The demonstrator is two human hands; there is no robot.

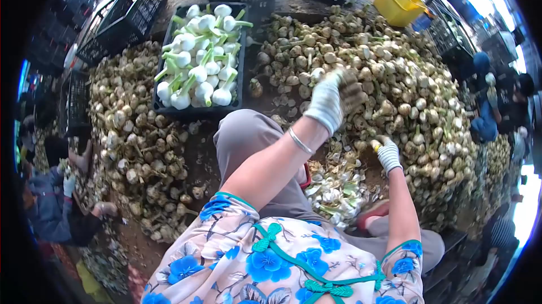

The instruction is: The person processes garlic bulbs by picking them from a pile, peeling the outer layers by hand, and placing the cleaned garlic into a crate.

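My left hand [334,100], in a white glove with dirty fingers, is over the large pile of unpeeled garlic bulbs [395,95]; motion blurs its fingers, and whether it holds anything is unclear. Lower right, my right hand [387,153], in a striped glove, has its fingers drawn together above the ground beside the pile. A small yellow spot shows at its fingertips; what it grips is too small to name. Between my legs lies a heap of peeled skins and scraps [339,191]. A black crate [244,72] of clean white bulbs with green stems stands ahead, left of my left hand.
Another garlic pile [135,134] lies on the left. Dark crates [121,18] and a yellow basket [398,4] stand at the back. One person [51,202] sits at far left, others [488,117] at far right. My bent knee [245,134] is near the crate.
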